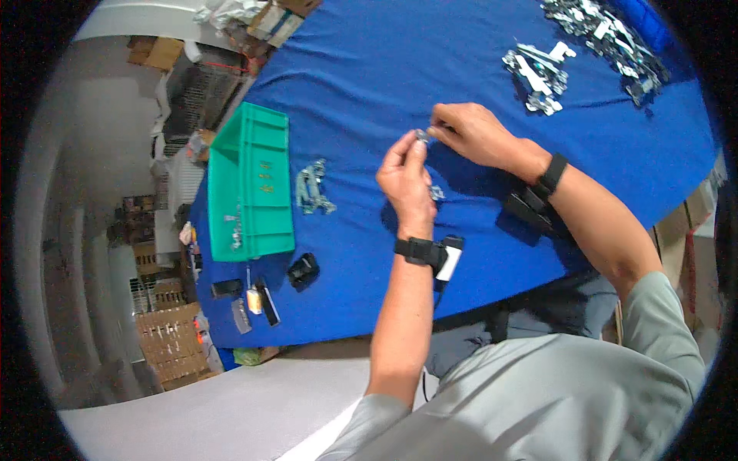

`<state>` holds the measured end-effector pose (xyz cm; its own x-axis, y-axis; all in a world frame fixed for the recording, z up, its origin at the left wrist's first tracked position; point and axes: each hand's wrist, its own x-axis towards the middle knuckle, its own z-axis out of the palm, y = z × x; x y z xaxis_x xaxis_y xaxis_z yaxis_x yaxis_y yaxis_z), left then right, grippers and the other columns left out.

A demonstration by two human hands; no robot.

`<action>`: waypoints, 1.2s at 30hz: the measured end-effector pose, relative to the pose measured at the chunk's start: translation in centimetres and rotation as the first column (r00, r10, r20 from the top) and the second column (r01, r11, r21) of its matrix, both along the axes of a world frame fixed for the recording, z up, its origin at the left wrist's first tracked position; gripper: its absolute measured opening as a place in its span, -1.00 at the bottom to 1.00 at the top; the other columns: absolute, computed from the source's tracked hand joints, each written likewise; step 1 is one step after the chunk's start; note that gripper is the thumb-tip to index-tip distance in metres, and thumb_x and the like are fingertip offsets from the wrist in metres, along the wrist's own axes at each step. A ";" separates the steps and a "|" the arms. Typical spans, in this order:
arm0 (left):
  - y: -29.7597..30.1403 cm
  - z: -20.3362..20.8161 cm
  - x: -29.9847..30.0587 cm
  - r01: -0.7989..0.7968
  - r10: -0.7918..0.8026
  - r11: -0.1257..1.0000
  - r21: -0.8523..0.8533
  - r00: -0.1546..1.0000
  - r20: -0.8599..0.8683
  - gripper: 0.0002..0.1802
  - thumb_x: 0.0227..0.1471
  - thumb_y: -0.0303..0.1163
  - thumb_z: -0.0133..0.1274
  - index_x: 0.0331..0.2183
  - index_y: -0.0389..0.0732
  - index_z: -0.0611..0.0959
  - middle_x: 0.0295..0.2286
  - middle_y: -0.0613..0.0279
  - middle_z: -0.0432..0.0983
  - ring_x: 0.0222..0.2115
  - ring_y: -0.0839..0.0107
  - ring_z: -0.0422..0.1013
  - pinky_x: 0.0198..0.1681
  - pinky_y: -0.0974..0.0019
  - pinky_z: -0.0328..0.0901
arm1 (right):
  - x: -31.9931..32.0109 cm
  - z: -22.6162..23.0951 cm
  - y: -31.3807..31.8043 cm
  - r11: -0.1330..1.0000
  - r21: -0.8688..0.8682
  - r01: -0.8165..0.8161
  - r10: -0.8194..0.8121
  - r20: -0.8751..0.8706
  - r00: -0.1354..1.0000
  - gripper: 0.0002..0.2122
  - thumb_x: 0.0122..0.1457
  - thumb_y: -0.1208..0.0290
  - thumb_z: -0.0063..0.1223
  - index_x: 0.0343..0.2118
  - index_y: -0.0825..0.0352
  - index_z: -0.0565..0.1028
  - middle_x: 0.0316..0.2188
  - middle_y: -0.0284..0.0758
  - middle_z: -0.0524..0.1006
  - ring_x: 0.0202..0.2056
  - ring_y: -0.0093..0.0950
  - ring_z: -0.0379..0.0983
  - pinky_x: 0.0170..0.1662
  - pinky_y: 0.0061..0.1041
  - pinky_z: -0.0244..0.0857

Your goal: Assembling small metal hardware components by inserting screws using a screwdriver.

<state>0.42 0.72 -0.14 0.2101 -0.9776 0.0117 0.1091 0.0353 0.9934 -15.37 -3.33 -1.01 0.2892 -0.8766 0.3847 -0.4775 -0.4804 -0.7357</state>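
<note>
No readable text. Small brownish marks (266, 177) on wall of green crate (270, 223), near left edge of blue-covered table (361, 296); too small, blurred to tell if lettering.

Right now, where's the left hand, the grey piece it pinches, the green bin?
Left hand (407, 182): head view, middle of hand.
Grey piece (421, 135): head view, exposed middle.
Green bin (270, 217): head view, ribbed side wall.
</note>
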 end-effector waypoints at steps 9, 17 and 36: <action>0.3 -0.4 -0.3 0.014 -0.014 1.000 0.004 0.999 -0.052 -0.76 0.09 -0.52 0.13 -0.15 -0.35 0.64 -0.44 0.26 0.58 -0.74 0.73 0.22 -0.73 0.60 0.09 | -0.3 -0.1 0.5 0.998 -0.056 0.008 -0.005 0.046 0.999 -0.84 0.13 0.36 0.07 -0.37 0.34 0.42 -0.49 -0.10 0.53 -0.37 -0.04 0.49 -0.37 -0.10 0.32; 0.2 -0.6 0.1 0.035 -0.036 0.999 -0.012 0.995 -0.098 -0.78 0.09 -0.52 0.15 -0.17 -0.33 0.65 -0.43 0.27 0.58 -0.74 0.75 0.22 -0.74 0.62 0.08 | -0.2 0.5 0.5 0.999 -0.031 -0.013 0.013 0.017 1.000 -0.85 0.13 0.37 0.07 -0.35 0.35 0.44 -0.48 -0.13 0.55 -0.37 -0.07 0.51 -0.36 -0.13 0.33; 0.3 -0.3 -0.3 0.011 -0.011 1.000 0.012 0.999 -0.046 -0.79 0.10 -0.53 0.13 -0.18 -0.34 0.65 -0.42 0.25 0.59 -0.74 0.73 0.22 -0.73 0.61 0.09 | -0.3 0.4 0.6 1.000 -0.020 -0.008 0.008 0.034 0.999 -0.84 0.15 0.33 0.06 -0.41 0.34 0.44 -0.52 -0.13 0.53 -0.40 -0.07 0.50 -0.38 -0.09 0.32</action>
<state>0.13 1.04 -0.46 0.1995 -0.9799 -0.0098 0.1547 0.0216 0.9877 -15.63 -2.72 -0.62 0.2826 -0.8665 0.4114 -0.4482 -0.4985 -0.7421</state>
